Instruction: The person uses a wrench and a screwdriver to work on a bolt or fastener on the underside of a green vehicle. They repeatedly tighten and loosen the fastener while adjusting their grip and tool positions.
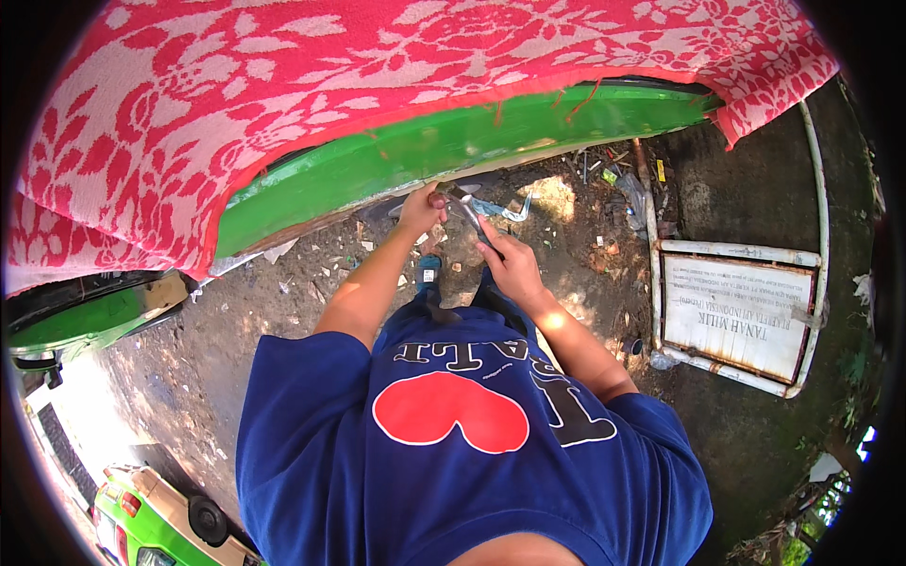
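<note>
My right hand [511, 266] is closed round the dark grip of a hammer-like tool [469, 209] with a bright metal shaft. Its upper end reaches close to my left hand [419, 211]. That hand is closed too, at the lower edge of a green car panel [406, 156]. A rounded reddish-brown end, like a tool handle's, shows at its fingers; the rest of what it grips is hidden. Over the top of the panel hangs a red and pink floral cloth [311, 71] with loose threads along its hem.
Paint flakes and litter lie on the dirt ground [311, 274] round my feet. To the right, a white signboard [736, 307] in a rusty pipe frame [810, 189] lies near plastic scraps [630, 198]. A green and cream car [165, 514] is at the lower left.
</note>
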Motion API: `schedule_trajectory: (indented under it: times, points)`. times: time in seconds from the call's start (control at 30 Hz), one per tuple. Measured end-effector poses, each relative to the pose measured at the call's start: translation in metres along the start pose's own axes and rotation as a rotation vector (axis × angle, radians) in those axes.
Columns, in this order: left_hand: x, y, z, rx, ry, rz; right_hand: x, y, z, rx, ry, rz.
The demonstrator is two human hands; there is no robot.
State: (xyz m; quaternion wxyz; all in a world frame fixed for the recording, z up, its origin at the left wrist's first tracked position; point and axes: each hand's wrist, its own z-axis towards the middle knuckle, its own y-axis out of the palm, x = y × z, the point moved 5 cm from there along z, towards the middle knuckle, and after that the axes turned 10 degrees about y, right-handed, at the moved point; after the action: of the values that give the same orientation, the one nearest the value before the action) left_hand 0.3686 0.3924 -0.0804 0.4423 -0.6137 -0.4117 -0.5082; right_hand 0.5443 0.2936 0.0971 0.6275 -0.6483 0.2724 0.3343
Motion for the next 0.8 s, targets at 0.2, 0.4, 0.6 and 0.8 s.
schedule_trajectory:
  times: [0.2, 0.4, 0.6, 0.8]
  points:
    - [-0.036, -0.002, -0.006, 0.003, -0.124, 0.04, 0.015, 0.008, -0.004, -0.145, 0.09, -0.21]
    - [-0.035, 0.001, -0.036, -0.028, 0.03, 0.05, 0.024, -0.008, -0.033, -0.061, 0.127, 0.072]
    - [-0.004, 0.009, -0.03, -0.013, 0.073, -0.051, 0.024, -0.017, -0.035, -0.07, 0.284, 0.128]
    - [0.017, 0.01, -0.02, -0.013, 0.118, -0.083, 0.028, -0.023, -0.031, -0.087, 0.32, 0.102]
